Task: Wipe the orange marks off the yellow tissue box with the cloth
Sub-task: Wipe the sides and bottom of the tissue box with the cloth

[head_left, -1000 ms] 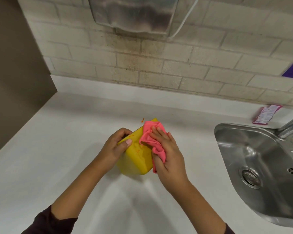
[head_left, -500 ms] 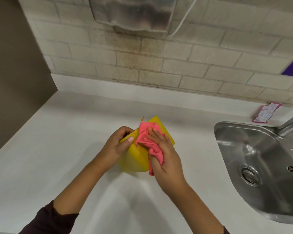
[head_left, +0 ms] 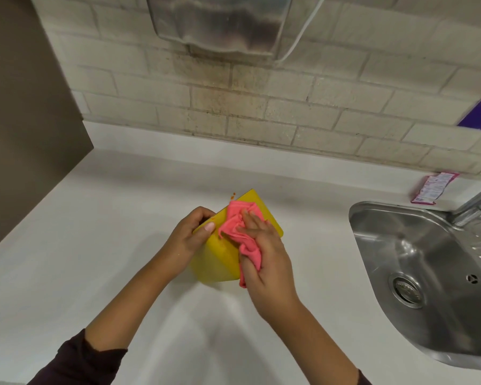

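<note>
The yellow tissue box [head_left: 217, 262] stands on the white counter [head_left: 95, 245], turned corner-on to me. My left hand [head_left: 190, 237] grips its left top edge, thumb on the upper face. My right hand [head_left: 264, 254] presses a crumpled pink cloth [head_left: 240, 232] onto the top face of the box. A small orange mark [head_left: 233, 194] shows at the far edge of the box, and a faint orange trace [head_left: 213, 217] sits by my left fingers. Most of the top face is hidden under cloth and hands.
A steel sink [head_left: 417, 262] with a drain lies to the right, its tap [head_left: 478, 201] at the far right edge. A pink packet [head_left: 431, 187] lies behind the sink by the brick wall. A metal dispenser [head_left: 220, 23] hangs above. A brown panel [head_left: 25, 120] bounds the left.
My right hand has slid the cloth leftward and further up across the box top. The box has turned a little, showing more of its right top corner.
</note>
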{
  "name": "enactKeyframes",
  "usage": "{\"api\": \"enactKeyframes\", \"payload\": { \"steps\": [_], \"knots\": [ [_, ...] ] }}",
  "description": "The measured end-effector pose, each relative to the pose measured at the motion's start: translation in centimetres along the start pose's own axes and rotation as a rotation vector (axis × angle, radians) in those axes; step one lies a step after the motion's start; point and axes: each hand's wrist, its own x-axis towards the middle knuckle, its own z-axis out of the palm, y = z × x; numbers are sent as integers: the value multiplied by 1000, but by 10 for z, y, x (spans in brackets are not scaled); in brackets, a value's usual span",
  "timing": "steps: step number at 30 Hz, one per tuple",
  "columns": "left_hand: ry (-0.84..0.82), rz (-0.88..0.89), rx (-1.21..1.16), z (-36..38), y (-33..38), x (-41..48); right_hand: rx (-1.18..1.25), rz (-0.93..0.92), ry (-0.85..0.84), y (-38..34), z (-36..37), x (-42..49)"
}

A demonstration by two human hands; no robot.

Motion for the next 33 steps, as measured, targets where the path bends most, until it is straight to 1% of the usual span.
{"api": "enactKeyframes", "payload": {
  "steps": [5,6,8,10,12,15,17,20,22,24,27,29,31,33],
  "knots": [
    [-17,-12,-13,-3,0,2,-72,-192,-174,11,-17,-13],
    [-6,-9,-2,-3,-1,2,-47,-182,-190,15,-24,-14],
    [16,2,21,-2,-1,2,32,-74,-176,21,-32,-12],
    [33,11,43,-1,-3,1,79,35,-120,17,-27,-9],
    [33,18,28,1,-3,0,54,56,-67,7,-12,-8],
    [10,14,-8,1,-2,1,-28,-39,-73,-3,3,-12],
    [4,6,-17,0,-2,2,-53,-142,-131,-3,0,-14],
    [-16,9,-16,0,-3,2,-120,-300,-273,12,-19,-14],
    [-20,17,-1,1,-5,2,-124,-329,-293,24,-33,-13],
    [-9,19,34,2,-7,1,-49,-220,-211,32,-40,-10],
    [0,22,62,7,-9,1,81,33,-18,26,-33,-2],
    [16,31,69,8,-9,1,114,146,51,14,-22,8],
    [40,25,67,7,-9,1,62,174,63,4,-13,17],
    [43,33,52,6,-9,2,-25,146,30,-3,-7,22]
  ]
}}
